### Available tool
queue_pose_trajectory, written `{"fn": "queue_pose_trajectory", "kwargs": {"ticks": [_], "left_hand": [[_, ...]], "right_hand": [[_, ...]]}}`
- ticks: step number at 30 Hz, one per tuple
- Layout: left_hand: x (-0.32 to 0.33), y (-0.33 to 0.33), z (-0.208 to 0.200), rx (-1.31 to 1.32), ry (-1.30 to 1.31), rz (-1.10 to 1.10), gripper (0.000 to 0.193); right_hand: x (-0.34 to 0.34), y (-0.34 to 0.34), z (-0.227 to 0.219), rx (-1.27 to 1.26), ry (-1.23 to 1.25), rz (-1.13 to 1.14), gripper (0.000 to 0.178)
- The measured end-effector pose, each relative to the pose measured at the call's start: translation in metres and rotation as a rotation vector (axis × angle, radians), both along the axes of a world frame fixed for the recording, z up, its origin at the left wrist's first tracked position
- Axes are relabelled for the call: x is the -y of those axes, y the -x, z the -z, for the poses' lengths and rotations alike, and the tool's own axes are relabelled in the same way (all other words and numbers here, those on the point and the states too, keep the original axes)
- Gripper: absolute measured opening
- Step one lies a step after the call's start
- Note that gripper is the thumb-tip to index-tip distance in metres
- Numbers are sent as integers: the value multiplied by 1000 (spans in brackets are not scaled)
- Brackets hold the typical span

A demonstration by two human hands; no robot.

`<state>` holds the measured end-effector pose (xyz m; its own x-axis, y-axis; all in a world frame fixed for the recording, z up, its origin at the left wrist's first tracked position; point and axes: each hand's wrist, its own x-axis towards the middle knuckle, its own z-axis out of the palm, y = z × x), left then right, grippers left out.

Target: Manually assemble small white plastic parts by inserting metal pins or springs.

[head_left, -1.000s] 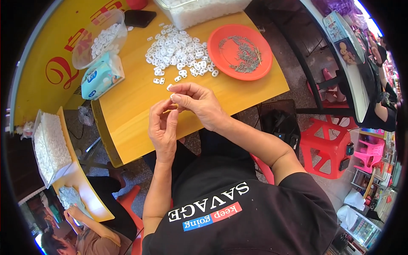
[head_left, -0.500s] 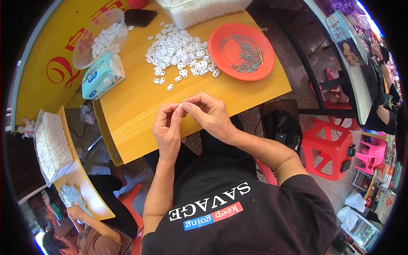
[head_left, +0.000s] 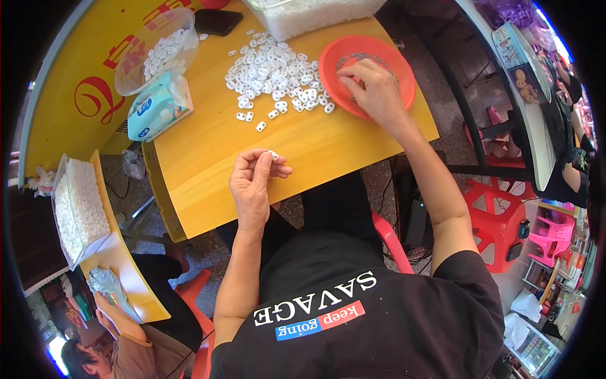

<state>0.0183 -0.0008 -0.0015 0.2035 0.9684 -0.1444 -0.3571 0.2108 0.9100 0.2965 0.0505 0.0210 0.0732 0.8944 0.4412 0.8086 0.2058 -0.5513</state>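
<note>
My left hand [head_left: 254, 186] is over the near part of the yellow table, pinching a small white plastic piece with holes [head_left: 273, 155] between thumb and forefinger. Its other fingers are curled loosely. Over a red plastic bowl [head_left: 404, 95] reaches my right hand [head_left: 377, 91], with fingers bent and the thumb close to the forefinger. Whatever its fingertips hold is too small to make out. Small grey metal pins [head_left: 365, 57] lie in the bowl, partly hidden by that hand. Left of the bowl spreads a pile of similar white two-hole pieces [head_left: 268, 69].
On the table are a tissue pack [head_left: 158, 114], a clear tub of white pieces [head_left: 129, 79], a dark phone [head_left: 218, 23] and a large clear bin [head_left: 309, 28]. Red stools [head_left: 492, 230] stand at the right. Another person [head_left: 136, 350] works at the lower left.
My hands have come apart. The right has moved forward and right, over the red bowl, while the left stays near the table's front with the white piece. The view has shifted slightly.
</note>
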Motion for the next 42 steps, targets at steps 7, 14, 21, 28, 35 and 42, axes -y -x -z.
{"fn": "queue_pose_trajectory", "kwargs": {"ticks": [7,14,21,28,35,42], "left_hand": [[-2,5,3,-5,13,22,16],[-3,6,3,18,34,16,15],[-5,5,-8,152,94,5,14],[1,0,-21,127,11,8,13],[9,1,-36,88,-82,-62,13],[13,4,-38,10,-128,-83,15]], "right_hand": [[-17,-12,12,305,59,-2,15],[-31,-11,20,474,-55,-84,10],[-20,-10,-5,97,-88,-141,12],[45,97,-17,-823,326,-345,14],[56,131,-9,-1122,397,-388,19],[58,136,-14,-1234,403,-420,18]]}}
